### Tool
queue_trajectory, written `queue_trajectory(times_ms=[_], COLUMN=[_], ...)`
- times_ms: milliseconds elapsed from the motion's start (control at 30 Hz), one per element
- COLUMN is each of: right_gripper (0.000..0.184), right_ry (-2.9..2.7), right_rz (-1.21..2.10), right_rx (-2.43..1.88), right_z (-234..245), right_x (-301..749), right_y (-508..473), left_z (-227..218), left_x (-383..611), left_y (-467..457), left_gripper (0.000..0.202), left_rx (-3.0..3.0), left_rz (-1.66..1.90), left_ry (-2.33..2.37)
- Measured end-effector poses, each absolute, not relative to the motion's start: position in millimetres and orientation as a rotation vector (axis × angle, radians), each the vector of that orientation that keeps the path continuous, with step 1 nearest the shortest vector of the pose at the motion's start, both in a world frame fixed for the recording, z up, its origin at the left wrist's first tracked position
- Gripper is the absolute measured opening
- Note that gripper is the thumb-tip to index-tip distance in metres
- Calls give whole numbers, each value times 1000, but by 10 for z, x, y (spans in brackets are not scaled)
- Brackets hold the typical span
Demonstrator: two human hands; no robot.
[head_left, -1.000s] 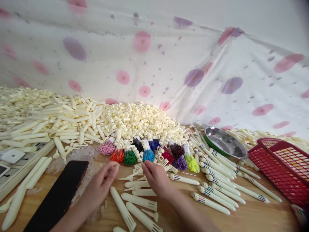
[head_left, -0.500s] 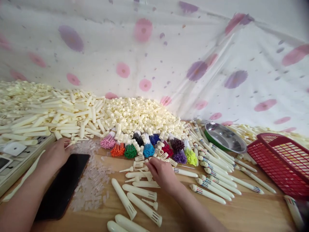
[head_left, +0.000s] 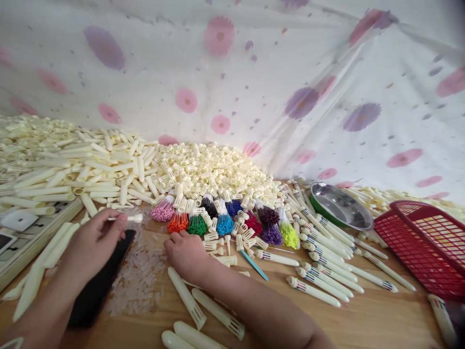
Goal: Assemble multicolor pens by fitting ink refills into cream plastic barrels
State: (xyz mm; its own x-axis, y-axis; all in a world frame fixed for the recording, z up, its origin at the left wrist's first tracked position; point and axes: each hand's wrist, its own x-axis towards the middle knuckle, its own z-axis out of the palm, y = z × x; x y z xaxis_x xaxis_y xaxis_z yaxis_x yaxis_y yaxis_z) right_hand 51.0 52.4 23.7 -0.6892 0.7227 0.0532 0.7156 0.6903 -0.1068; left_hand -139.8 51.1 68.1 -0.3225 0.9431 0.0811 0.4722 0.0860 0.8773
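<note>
My left hand (head_left: 96, 240), at the left above a black phone (head_left: 103, 286), pinches a slim cream plastic pen part (head_left: 132, 218) between thumb and fingers. My right hand (head_left: 189, 257) is in the middle, its fingers curled down in front of the orange-tipped bundle (head_left: 178, 223) and the green-tipped bundle (head_left: 196, 225); what they hold, if anything, is hidden. Small clear plastic tubes (head_left: 140, 276) lie scattered between the hands. Beneath my right forearm are cream pen barrels (head_left: 187, 295). To the right of that hand lies a teal stick (head_left: 254, 265).
Behind the hands rise heaps of cream barrels (head_left: 105, 160) and slotted caps (head_left: 214, 167). Assembled multicolour pens (head_left: 319, 286) lie at the right, near a metal bowl (head_left: 341, 206) and a red basket (head_left: 421, 247). A whitish case (head_left: 39, 232) stands at left.
My left hand has come up and right from the barrel pile's edge, with the slim pen part now plainly visible. My right hand has moved left, and the teal stick has come into sight.
</note>
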Motion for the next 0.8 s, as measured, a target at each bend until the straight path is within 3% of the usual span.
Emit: queue_trajectory(times_ms=[267, 533, 800], right_gripper=[18, 23, 15], right_ry=[-2765, -2729, -2687], right_rz=[183, 323, 226], right_rx=[-1298, -1233, -1166], right_z=[202, 162, -12], right_x=[418, 569, 526], right_y=[526, 565, 536], left_z=[416, 405, 361], left_x=[-860, -815, -794], left_y=[356, 336, 352], left_gripper=[41, 23, 24], left_rx=[724, 533, 602], left_rz=[1120, 1239, 1298], left_ry=[1289, 1252, 1288])
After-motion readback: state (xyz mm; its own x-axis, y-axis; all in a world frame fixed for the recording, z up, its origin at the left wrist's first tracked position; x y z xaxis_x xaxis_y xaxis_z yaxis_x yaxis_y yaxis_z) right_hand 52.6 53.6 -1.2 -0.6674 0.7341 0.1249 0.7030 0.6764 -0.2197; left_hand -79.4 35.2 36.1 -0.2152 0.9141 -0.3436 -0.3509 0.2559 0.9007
